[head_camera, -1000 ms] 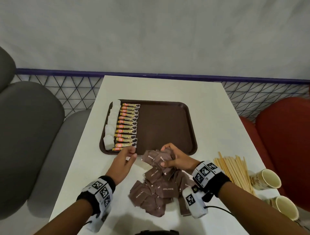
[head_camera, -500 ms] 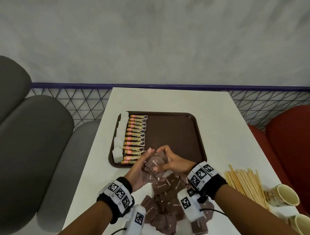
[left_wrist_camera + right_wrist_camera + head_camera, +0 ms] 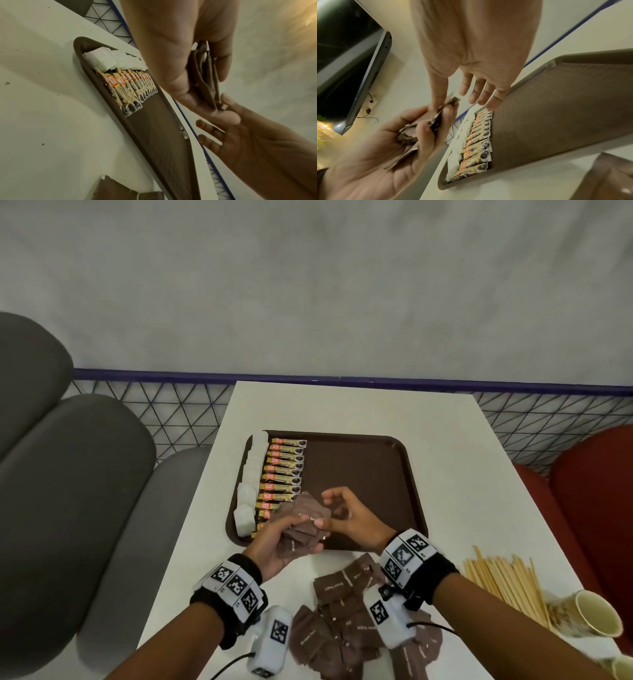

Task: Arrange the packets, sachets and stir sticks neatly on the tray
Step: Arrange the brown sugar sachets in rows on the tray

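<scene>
Clamping the brown sachets point(image 3: 306, 513) as one stack, the left hand point(image 3: 274, 542) presents them for dealing. Just beside that grip, the right hand point(image 3: 352, 518), fingers spread, thumbs the stack edge, with the tray point(image 3: 370, 467) beneath.

Soft, even, rather dim indoor light fills the head view. Faint shadows lie on the counter point(image 3: 359, 412) at 6 o'clock beneath the forearms, and straight lines bow toward the edges. Print on the brown sachets point(image 3: 301, 534) is smeared. Both wrist views are yellowish, grainy and strongly stretched. The left hand point(image 3: 180, 54) and right hand point(image 3: 471, 40) blur at 12 o'clock. Warm glare sits at 1 o'clock in the left wrist view.
</scene>
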`<action>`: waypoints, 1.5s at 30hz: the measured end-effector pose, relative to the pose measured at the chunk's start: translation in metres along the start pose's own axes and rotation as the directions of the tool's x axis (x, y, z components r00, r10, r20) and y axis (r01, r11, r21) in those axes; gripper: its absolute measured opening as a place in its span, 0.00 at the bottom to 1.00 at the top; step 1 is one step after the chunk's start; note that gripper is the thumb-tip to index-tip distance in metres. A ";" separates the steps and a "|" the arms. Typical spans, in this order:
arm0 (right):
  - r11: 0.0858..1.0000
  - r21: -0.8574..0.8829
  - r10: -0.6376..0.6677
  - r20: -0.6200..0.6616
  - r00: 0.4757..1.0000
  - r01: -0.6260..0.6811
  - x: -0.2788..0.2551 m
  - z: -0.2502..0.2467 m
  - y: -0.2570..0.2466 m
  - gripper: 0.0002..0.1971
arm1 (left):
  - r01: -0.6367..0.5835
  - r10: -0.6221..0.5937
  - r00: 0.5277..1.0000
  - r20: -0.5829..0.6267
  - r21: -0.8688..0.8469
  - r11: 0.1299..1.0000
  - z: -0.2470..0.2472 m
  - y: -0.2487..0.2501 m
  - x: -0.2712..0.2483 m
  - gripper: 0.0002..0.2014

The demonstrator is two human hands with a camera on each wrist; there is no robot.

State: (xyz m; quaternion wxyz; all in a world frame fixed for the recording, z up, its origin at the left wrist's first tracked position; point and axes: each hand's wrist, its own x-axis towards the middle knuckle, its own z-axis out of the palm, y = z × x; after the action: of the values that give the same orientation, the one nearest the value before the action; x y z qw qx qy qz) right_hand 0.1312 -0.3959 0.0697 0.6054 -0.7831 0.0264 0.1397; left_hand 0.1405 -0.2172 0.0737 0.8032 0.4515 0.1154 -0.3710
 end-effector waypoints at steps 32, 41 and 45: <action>0.954 0.290 0.154 -0.270 0.951 -0.073 0.099 -0.028 0.009 0.07 | -0.146 0.125 0.974 -0.188 -0.102 0.984 -0.042 0.030 0.038 0.21; 0.973 -0.003 0.195 -0.532 0.824 -0.232 0.221 -0.064 0.033 0.03 | -0.132 0.120 0.974 -0.191 -0.054 0.990 -0.080 0.055 0.051 0.17; 0.958 -0.122 0.153 -0.544 0.825 -0.258 0.238 -0.061 0.034 0.09 | -0.133 0.134 0.968 -0.211 0.021 0.991 -0.097 0.060 0.059 0.24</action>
State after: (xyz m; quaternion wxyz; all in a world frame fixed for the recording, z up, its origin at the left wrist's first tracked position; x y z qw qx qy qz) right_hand 0.3639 -0.4328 -0.0085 0.4781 -0.8378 0.2632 -0.0148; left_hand 0.2383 -0.1490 0.0267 0.8080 0.4978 0.1683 -0.2663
